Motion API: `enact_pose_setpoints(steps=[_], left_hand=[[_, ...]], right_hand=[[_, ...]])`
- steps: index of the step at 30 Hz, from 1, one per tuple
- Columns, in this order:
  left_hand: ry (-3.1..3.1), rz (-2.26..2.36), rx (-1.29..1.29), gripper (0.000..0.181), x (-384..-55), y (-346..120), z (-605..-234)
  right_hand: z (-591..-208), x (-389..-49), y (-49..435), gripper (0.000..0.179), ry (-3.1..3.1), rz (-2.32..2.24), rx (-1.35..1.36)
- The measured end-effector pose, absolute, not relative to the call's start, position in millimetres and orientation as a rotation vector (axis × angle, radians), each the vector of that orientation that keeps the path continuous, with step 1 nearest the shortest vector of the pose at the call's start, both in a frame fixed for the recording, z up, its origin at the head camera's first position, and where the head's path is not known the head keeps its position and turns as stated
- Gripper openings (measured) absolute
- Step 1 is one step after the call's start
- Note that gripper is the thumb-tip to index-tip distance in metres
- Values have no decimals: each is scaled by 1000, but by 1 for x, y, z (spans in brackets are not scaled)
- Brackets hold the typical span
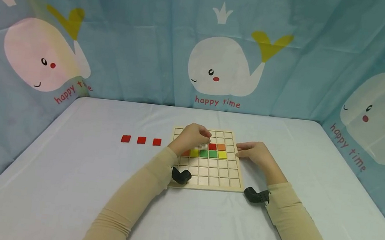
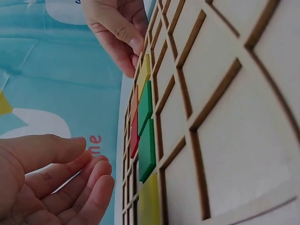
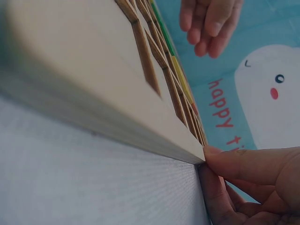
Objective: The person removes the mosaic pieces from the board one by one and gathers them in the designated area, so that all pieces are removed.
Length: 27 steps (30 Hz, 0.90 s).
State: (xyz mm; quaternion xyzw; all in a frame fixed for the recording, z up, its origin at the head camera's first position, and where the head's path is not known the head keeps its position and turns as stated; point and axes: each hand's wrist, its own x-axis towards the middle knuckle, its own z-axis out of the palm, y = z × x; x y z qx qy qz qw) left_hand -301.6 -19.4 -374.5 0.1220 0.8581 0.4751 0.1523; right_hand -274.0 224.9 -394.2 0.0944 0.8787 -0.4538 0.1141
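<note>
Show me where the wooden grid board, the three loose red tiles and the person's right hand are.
wooden grid board (image 1: 212, 180): head view, bare near rows.
three loose red tiles (image 1: 141, 140): head view, middle tile's top face.
right hand (image 1: 254, 152): head view, back of the hand at the board's right edge.

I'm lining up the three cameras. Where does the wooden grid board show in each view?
Head: the wooden grid board lies at table centre, the left hand over it, the right hand at its right edge.
Left wrist: it fills the right side, seen edge-on.
Right wrist: its side wall runs across the upper left.
Shared landmark: the row of coloured tiles.
</note>
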Motion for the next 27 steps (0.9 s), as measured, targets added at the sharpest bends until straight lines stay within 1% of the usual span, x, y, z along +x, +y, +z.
enact_pose_setpoints(steps=[12, 27], left_hand=[[2417, 1368, 334, 27, -301, -19, -382], [2438, 1377, 380, 28, -300, -17, -393]], right_hand=[[-396, -275, 225, 47, 2575, -1343, 287], [-397, -276, 224, 47, 2581, -1347, 311]])
